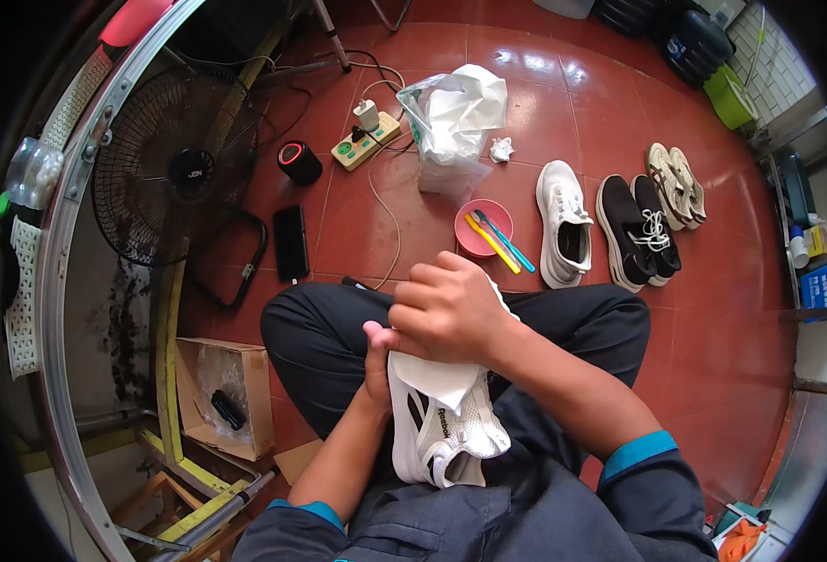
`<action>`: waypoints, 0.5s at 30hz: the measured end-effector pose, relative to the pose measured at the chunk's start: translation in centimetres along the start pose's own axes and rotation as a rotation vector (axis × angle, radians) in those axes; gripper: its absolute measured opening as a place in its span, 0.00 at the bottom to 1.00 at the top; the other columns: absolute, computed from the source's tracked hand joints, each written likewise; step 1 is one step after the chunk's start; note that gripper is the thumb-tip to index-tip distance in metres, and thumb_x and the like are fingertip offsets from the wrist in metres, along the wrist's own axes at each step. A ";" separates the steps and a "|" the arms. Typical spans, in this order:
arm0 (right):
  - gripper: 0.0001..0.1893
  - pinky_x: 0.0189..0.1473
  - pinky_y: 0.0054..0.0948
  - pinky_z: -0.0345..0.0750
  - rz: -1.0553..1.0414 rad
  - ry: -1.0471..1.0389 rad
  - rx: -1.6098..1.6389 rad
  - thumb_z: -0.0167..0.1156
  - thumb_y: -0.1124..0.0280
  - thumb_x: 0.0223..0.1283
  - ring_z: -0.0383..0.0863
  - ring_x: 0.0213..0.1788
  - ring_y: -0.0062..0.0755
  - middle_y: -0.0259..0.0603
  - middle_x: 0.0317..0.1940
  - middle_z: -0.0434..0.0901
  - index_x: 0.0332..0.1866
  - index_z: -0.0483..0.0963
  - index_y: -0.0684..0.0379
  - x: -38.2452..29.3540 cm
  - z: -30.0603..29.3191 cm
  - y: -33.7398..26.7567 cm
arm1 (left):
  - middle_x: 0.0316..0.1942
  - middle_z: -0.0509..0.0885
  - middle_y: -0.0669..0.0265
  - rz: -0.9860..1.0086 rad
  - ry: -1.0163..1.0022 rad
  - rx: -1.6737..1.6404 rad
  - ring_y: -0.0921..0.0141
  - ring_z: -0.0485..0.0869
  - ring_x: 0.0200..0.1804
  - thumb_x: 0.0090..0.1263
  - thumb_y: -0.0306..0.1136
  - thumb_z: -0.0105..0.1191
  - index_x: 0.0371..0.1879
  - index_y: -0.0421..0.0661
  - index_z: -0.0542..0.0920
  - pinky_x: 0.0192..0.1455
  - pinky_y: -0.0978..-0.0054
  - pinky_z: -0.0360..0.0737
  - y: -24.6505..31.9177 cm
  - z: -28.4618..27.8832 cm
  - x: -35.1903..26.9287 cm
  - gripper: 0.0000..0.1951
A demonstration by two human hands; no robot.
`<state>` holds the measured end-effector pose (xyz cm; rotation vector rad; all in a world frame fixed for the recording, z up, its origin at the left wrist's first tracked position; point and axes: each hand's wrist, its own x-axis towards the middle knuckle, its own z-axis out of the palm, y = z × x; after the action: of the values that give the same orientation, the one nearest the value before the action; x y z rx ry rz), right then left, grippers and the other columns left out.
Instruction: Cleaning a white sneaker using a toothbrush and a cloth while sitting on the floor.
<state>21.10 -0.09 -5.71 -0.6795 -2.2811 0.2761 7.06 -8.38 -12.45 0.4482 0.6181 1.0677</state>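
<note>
A white Reebok sneaker with black stripes rests in my lap, its heel opening towards my body. Along the sole side, my left hand grips the shoe, thumb up; its other fingers are hidden. My right hand is closed over the toe end on a white tissue or cloth, which drapes across the shoe's upper. The front of the shoe is covered by that hand. Its white mate stands on the floor past my right knee.
Beyond my legs are a pink bowl with yellow and teal toothbrushes, a bag of white tissues, and a crumpled tissue. Black sneakers and cream sneakers stand right. Leftward are a phone, speaker, power strip and fan.
</note>
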 end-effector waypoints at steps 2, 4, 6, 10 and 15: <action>0.16 0.26 0.31 0.65 -0.085 0.158 0.036 0.67 0.58 0.49 0.69 0.20 0.32 0.31 0.16 0.67 0.19 0.72 0.56 -0.3 0.1 0.5 | 0.66 0.68 0.58 -0.072 -0.016 0.028 0.64 0.68 0.68 0.63 0.77 0.33 0.71 0.44 0.57 0.70 0.62 0.66 0.4 0.3 0.0 0.50; 0.15 0.23 0.29 0.67 0.319 0.408 0.390 0.61 0.62 0.60 0.76 0.24 0.23 0.29 0.17 0.70 0.21 0.70 0.54 -0.3 -0.3 1.4 | 0.69 0.66 0.56 -0.074 -0.085 -0.045 0.62 0.67 0.69 0.64 0.76 0.32 0.72 0.42 0.55 0.72 0.61 0.64 0.5 0.5 0.0 0.50; 0.13 0.23 0.29 0.68 0.653 0.536 0.681 0.59 0.64 0.63 0.77 0.28 0.19 0.29 0.19 0.71 0.23 0.69 0.54 0.0 -1.3 2.6 | 0.72 0.60 0.51 -0.151 -0.169 -0.159 0.59 0.65 0.71 0.64 0.77 0.30 0.74 0.37 0.49 0.73 0.59 0.61 0.5 0.7 -0.1 0.54; 0.13 0.30 0.27 0.64 -0.044 0.737 2.353 0.47 0.59 0.72 0.62 0.24 0.23 0.31 0.22 0.64 0.33 0.68 0.55 0.7 -2.3 4.8 | 0.73 0.60 0.50 -0.190 -0.110 -0.145 0.57 0.65 0.71 0.60 0.80 0.30 0.74 0.37 0.50 0.73 0.59 0.62 0.1 0.6 0.0 0.57; 0.19 0.36 0.38 0.70 0.204 0.080 -0.028 0.63 0.50 0.53 0.76 0.33 0.39 0.37 0.26 0.75 0.24 0.75 0.57 -0.5 0.5 0.8 | 0.67 0.67 0.55 -0.027 -0.086 -0.148 0.61 0.70 0.68 0.68 0.73 0.30 0.71 0.43 0.57 0.70 0.61 0.67 -0.1 0.3 0.1 0.46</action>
<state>21.41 0.29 -6.66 -0.9233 -2.1461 0.3075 7.38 -8.31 -12.34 0.3541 0.4638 1.0553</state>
